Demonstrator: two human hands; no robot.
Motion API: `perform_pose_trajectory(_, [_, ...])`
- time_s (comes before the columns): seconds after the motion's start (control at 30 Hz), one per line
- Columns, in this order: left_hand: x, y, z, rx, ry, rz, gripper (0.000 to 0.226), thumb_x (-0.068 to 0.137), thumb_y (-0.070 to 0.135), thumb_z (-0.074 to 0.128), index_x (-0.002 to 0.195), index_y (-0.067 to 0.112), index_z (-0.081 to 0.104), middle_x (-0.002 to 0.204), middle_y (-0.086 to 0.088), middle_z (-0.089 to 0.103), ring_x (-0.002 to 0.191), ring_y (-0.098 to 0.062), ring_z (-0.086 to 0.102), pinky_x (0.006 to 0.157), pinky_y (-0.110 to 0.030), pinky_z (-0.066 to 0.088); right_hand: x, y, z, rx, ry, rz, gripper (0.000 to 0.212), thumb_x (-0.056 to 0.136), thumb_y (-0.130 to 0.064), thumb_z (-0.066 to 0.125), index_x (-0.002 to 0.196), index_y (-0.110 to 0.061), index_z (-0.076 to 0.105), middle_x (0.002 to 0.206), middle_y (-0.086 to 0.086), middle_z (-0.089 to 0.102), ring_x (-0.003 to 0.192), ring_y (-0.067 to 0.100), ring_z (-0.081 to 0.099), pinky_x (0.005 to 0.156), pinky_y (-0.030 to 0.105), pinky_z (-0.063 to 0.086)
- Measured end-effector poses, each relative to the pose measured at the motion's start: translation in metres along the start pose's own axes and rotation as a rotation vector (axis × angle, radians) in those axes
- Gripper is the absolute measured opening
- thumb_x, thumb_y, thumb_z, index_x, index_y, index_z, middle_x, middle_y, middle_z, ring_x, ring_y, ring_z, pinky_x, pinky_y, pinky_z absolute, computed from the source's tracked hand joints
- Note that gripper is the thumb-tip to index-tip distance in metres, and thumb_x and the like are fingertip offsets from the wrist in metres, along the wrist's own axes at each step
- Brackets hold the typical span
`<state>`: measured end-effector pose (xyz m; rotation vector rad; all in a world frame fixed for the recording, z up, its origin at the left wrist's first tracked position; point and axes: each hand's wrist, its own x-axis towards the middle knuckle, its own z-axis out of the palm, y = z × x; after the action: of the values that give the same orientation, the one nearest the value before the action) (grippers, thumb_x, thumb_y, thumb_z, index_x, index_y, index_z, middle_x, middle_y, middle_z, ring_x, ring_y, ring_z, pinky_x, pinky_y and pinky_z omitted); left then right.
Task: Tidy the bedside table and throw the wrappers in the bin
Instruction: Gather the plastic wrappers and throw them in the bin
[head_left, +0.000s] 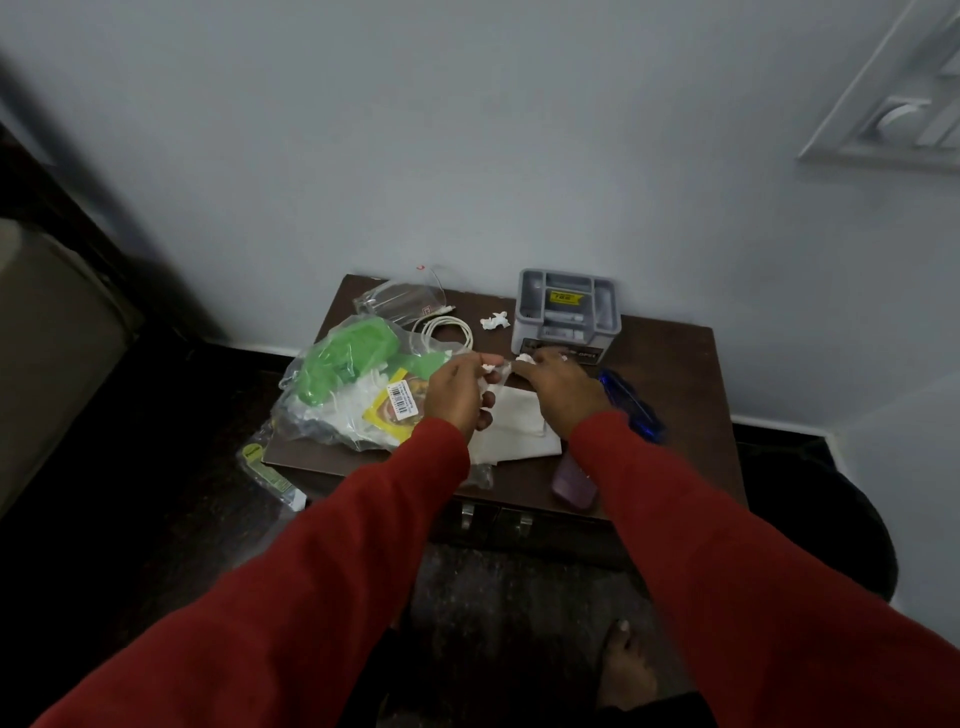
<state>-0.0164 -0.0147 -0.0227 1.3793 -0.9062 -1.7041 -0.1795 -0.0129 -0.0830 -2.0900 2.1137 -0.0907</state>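
Observation:
On the dark wooden bedside table (670, 374), my left hand (457, 392) pinches a small crumpled white scrap at its fingertips. My right hand (563, 387) grips another white crumpled scrap (524, 359) just in front of the grey organiser box (567, 314). Both hands hover over a flat white cloth or paper (519, 423). A clear plastic bag with a green item and a yellow label (353, 384) lies at the table's left. One more crumpled white scrap (493, 320) rests near the back.
A coiled white cable (444, 330) and a clear plastic package (400, 299) lie at the back left. A blue item (631, 402) and a purple one (574, 483) sit at the right front. A green-labelled wrapper (267, 475) hangs off the left edge. A dark round object (831, 519) stands at the right.

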Motion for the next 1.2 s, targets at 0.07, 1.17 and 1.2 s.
perform_pose_trajectory(0.07, [-0.003,0.000,-0.003,0.000,-0.036,-0.002,0.028,0.094,0.015,0.045,0.082,0.018,0.070,0.083,-0.002,0.061,0.053,-0.012,0.044,0.045,-0.020,0.025,0.005,-0.002,0.007,-0.016,0.029,0.003,0.050,0.092,-0.002,0.048,0.136,-0.024,0.047,0.131,0.011,0.046,0.117,0.035,0.050,0.082,0.050,0.054])
perform_pose_trajectory(1.17, [-0.034,0.034,-0.047,-0.318,-0.009,-0.011,0.050,0.093,0.054,0.059,0.105,0.005,0.064,0.065,-0.004,0.051,0.045,-0.010,0.049,0.041,-0.019,0.043,-0.038,-0.145,-0.070,1.076,0.355,-0.039,0.022,0.085,-0.006,0.064,0.100,-0.016,0.052,0.090,0.002,0.071,0.076,0.002,0.065,0.067,0.020,0.048])
perform_pose_trajectory(1.2, [-0.033,0.034,-0.048,-0.327,0.027,-0.001,0.052,0.092,0.053,0.061,0.103,0.002,0.064,0.065,-0.004,0.048,0.046,-0.010,0.045,0.040,-0.019,0.040,-0.036,-0.144,-0.071,1.097,0.357,-0.030,0.020,0.086,-0.008,0.064,0.099,-0.018,0.052,0.089,0.002,0.072,0.073,0.002,0.065,0.065,0.021,0.048])
